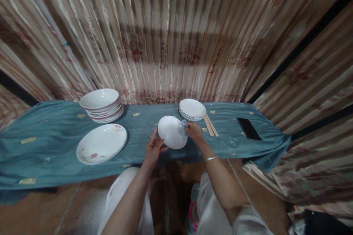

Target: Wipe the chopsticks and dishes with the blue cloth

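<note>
A small white plate (pixel 170 132) is held tilted above the front part of the cloth-covered table. My left hand (pixel 153 147) grips its lower left rim, thumb on the upper face and fingers beneath. At the opposite rim, my right hand (pixel 194 131) pinches a thin bluish-white cloth (pixel 183 126) that touches the plate's face. Just behind that hand sits a short stack of small white plates (pixel 192 108). Several light wooden chopsticks (pixel 211 125) lie beside the stack.
On the left stand a tall stack of white bowls (pixel 99 99) with red rims and a large oval platter (pixel 102 143) with red flowers. A black phone (pixel 248 128) lies at the right on the teal tablecloth (pixel 143 117). A pleated curtain (pixel 165 44) hangs close behind.
</note>
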The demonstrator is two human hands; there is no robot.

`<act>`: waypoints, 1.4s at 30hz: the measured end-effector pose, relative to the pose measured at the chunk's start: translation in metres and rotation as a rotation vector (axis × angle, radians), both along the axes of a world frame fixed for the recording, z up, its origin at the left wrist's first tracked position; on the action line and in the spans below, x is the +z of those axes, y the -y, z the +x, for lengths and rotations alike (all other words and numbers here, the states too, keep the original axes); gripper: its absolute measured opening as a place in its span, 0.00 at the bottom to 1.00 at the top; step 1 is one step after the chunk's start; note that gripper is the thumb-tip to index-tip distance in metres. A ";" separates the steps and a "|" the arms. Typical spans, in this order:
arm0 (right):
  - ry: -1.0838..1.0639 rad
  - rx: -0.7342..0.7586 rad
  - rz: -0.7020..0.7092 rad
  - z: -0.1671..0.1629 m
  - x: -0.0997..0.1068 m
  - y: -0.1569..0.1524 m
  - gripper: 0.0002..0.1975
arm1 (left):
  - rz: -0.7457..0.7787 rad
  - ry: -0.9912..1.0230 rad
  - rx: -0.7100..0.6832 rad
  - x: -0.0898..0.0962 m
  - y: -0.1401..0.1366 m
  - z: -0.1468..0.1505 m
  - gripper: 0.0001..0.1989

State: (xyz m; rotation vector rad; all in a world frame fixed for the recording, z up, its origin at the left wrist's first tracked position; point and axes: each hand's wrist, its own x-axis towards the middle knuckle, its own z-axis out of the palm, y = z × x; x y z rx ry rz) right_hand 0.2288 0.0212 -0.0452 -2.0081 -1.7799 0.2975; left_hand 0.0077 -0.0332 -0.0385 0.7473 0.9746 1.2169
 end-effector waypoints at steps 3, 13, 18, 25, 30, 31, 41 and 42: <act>-0.014 -0.003 0.008 -0.003 0.000 -0.005 0.14 | 0.000 -0.005 -0.001 0.000 0.000 0.000 0.40; -0.072 0.020 0.045 -0.028 0.005 -0.029 0.16 | 0.003 -0.002 -0.008 0.001 0.002 0.000 0.41; -0.091 0.066 0.082 -0.045 0.008 -0.037 0.17 | -0.004 0.007 -0.006 0.002 0.003 0.000 0.40; -0.130 0.137 0.224 -0.061 0.006 -0.042 0.20 | -0.031 0.036 -0.014 0.002 0.002 0.002 0.41; -0.224 0.204 0.313 -0.074 0.003 -0.044 0.21 | -0.041 0.032 -0.010 0.003 0.003 0.001 0.41; -0.254 0.216 0.328 -0.077 0.002 -0.044 0.21 | -0.039 0.034 -0.012 0.003 0.003 0.001 0.41; -0.504 0.351 0.379 -0.099 0.006 -0.030 0.17 | -0.040 0.027 0.023 0.001 0.004 0.001 0.38; -0.539 0.362 0.372 -0.100 0.008 -0.027 0.17 | -0.043 0.030 0.026 0.001 0.003 0.001 0.39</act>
